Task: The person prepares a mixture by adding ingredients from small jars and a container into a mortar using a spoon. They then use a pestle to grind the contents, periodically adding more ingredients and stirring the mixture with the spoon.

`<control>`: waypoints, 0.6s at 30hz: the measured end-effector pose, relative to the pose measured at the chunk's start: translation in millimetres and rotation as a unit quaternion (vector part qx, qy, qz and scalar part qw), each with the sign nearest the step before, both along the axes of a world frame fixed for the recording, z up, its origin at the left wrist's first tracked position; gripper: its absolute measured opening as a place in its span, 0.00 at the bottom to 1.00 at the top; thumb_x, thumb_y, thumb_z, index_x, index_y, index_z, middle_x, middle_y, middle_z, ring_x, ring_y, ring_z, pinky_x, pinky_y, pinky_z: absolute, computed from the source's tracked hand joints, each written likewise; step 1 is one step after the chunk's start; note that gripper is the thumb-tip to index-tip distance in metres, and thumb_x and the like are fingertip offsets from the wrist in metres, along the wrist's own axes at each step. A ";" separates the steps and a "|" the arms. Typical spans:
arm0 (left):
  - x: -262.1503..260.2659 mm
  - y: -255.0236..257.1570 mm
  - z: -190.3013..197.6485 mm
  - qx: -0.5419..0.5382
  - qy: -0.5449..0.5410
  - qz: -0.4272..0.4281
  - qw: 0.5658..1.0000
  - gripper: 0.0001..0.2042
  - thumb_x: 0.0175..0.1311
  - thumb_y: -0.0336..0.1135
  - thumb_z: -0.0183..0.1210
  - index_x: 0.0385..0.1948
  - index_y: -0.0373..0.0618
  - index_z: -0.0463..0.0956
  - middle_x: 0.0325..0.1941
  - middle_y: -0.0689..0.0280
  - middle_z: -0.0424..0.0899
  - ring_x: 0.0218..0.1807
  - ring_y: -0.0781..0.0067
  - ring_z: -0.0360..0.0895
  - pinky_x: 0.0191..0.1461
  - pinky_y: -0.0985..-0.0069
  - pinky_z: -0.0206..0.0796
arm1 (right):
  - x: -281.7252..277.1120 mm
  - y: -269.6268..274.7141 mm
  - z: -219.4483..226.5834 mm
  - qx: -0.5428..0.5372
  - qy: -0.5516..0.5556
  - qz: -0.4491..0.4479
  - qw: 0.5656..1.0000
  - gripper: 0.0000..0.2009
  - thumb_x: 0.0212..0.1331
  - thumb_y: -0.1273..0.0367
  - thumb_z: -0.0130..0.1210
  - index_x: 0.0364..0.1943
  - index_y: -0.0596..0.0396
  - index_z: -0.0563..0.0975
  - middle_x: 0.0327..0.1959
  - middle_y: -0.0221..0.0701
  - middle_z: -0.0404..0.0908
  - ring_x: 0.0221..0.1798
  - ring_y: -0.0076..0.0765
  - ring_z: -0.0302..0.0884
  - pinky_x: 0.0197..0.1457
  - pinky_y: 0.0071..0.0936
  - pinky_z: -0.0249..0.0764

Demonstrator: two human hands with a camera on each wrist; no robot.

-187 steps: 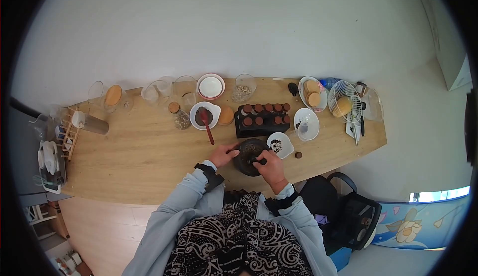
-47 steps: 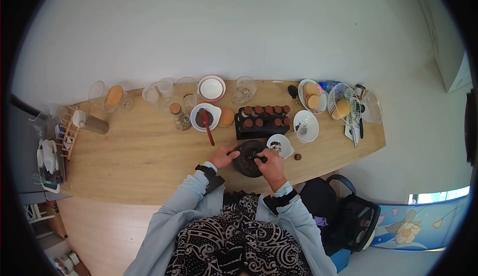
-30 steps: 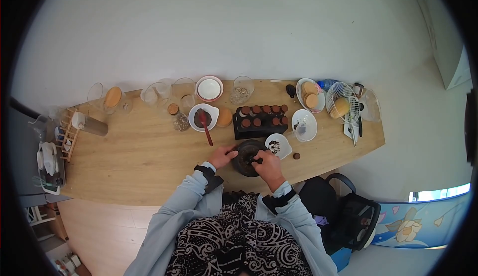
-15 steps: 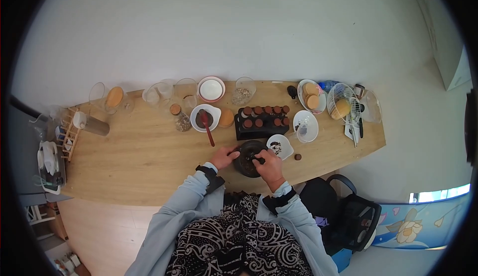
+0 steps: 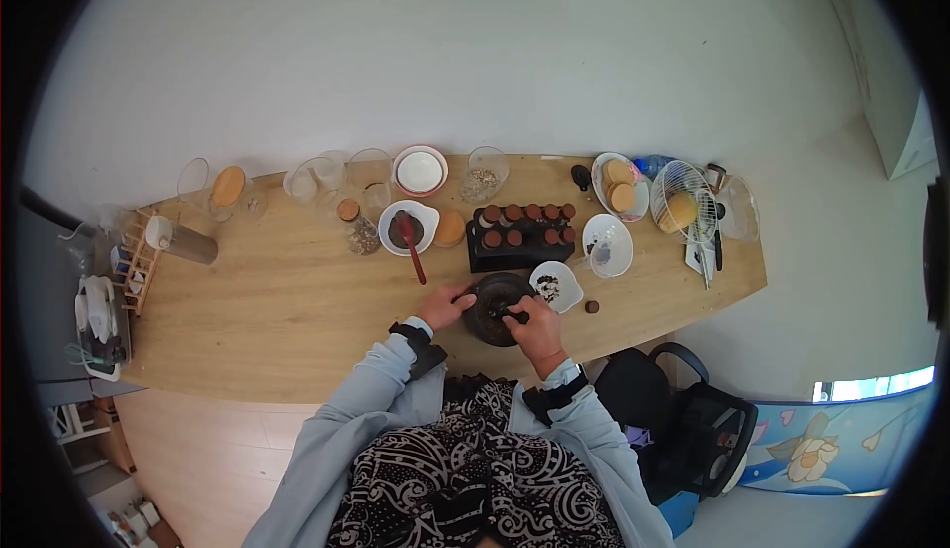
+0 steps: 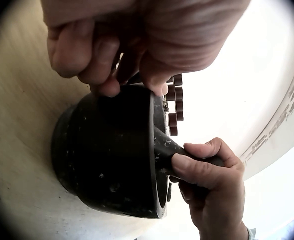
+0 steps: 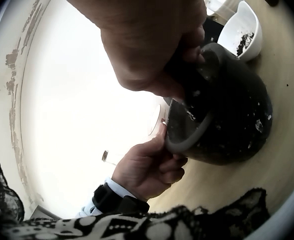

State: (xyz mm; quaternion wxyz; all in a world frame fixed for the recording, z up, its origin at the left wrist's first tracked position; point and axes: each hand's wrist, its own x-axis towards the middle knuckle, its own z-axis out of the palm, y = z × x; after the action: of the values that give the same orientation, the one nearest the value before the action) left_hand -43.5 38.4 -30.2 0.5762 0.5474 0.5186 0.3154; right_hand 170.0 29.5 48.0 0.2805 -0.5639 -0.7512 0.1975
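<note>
A dark stone mortar (image 5: 487,328) stands near the table's front edge. My left hand (image 5: 444,308) grips its rim from the left, thumb at the rim and fingers curled against the outer wall, as the left wrist view shows. My right hand (image 5: 539,330) is curled round the dark pestle (image 6: 168,148), whose lower end is inside the mortar (image 7: 237,115). Dark bits lie in the mortar's bowl, but they are hard to make out. Close to the mortar's right side is a white spouted bowl (image 5: 568,296) with dark and pale pieces in it.
A black rack (image 5: 492,256) of brown-capped vials stands behind the mortar. To its left is a white bowl (image 5: 429,220) with a red spatula (image 5: 416,259). A small brown cap (image 5: 592,307) lies at the right, beyond it a wire basket (image 5: 700,196). Glass jars stand along the back left.
Both hands keep their holds on mortar and pestle. The right hand and pestle have shifted only slightly over the mortar. The head view has moved a little.
</note>
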 end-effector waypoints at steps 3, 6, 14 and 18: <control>4.4 1.7 -18.3 0.043 -0.032 0.020 0.998 0.20 0.67 0.39 0.53 0.56 0.37 0.72 0.33 0.62 0.81 0.35 0.78 0.71 0.43 0.75 0.66 | 6.6 5.4 9.6 -0.047 -0.014 0.014 0.999 0.11 0.37 0.70 0.68 0.27 0.49 0.77 0.27 0.35 0.77 0.31 0.48 0.78 0.33 0.39 0.74; 0.9 -0.4 -9.7 0.046 -0.018 0.006 0.999 0.19 0.67 0.38 0.53 0.56 0.37 0.72 0.33 0.64 0.80 0.35 0.79 0.70 0.43 0.76 0.66 | 0.9 2.4 12.4 -0.063 0.015 0.001 0.998 0.11 0.37 0.70 0.68 0.27 0.50 0.78 0.26 0.36 0.77 0.31 0.48 0.78 0.34 0.39 0.74; 1.7 -1.3 -17.1 0.019 -0.032 0.007 0.999 0.20 0.65 0.41 0.53 0.53 0.37 0.73 0.33 0.51 0.81 0.33 0.65 0.75 0.45 0.69 0.67 | -2.5 5.3 12.3 -0.020 -0.054 0.002 0.998 0.12 0.37 0.70 0.69 0.27 0.50 0.78 0.28 0.35 0.77 0.31 0.48 0.77 0.33 0.40 0.73; 3.5 -1.4 -16.3 0.078 -0.007 0.032 0.996 0.20 0.65 0.41 0.53 0.52 0.36 0.73 0.33 0.50 0.81 0.33 0.63 0.76 0.45 0.69 0.67 | -2.3 6.1 4.0 -0.015 -0.018 0.003 1.000 0.11 0.38 0.69 0.68 0.27 0.47 0.77 0.29 0.35 0.76 0.31 0.48 0.77 0.33 0.42 0.74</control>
State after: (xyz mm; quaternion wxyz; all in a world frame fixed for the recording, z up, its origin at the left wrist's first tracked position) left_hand -40.0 37.0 -46.6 0.5251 0.5712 0.5057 0.3772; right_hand 167.7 35.6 52.0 0.2576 -0.5695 -0.7547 0.1993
